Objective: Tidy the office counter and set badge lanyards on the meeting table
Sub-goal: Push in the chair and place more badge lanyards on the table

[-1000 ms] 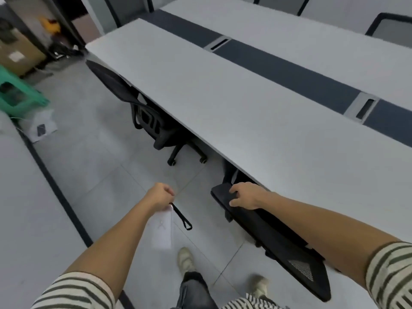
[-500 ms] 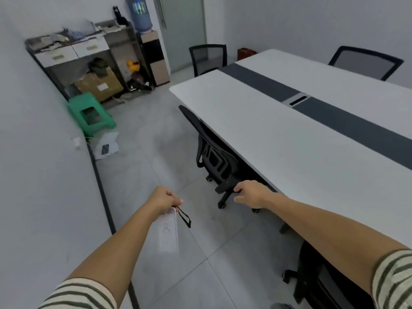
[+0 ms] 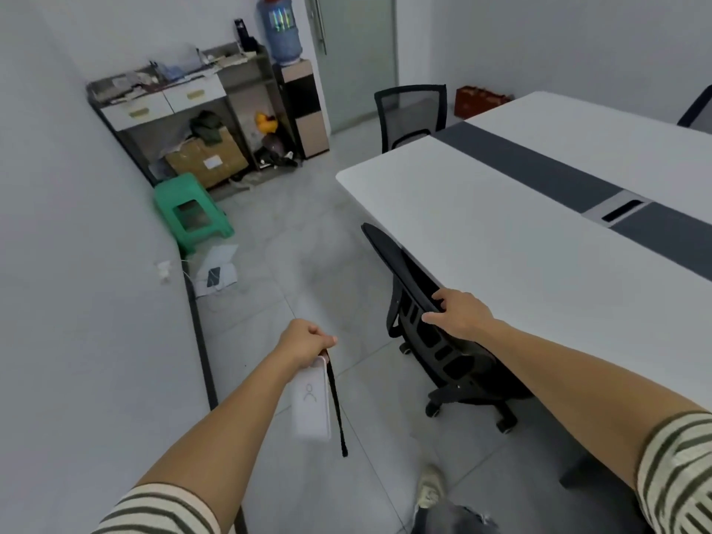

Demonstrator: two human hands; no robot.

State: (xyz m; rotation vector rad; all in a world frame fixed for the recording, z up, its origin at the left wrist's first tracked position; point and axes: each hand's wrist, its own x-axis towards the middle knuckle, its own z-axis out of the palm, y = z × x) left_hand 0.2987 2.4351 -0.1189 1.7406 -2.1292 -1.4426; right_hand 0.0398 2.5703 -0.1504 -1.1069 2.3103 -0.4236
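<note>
**Reader:** Where is the badge lanyard, and what should happen with it?

**Describer:** The badge lanyard [image 3: 311, 404] hangs from the left hand [image 3: 304, 346], low over the floor tiles. It is well apart from the white surface of the meeting table [image 3: 501, 256]. It is a pale card holder with a black strap dangling beside it. The step appears to be carrying it to a seat place. To do that well, I would lift it over the surface's edge and lay the holder flat, facing the chair. Then I would gather the strap beside it so nothing trails off.

**Reader:** And the fingers?

**Describer:** The left fingers [image 3: 321, 341] are curled into a tight fist, clamped on the top of the lanyard. The right hand [image 3: 460, 314] rests on the top edge of a black office chair [image 3: 400, 260] tucked against the table. Its fingers [image 3: 441, 294] are slightly spread and bent over that edge. Whether they truly clasp it, I cannot tell.
</note>
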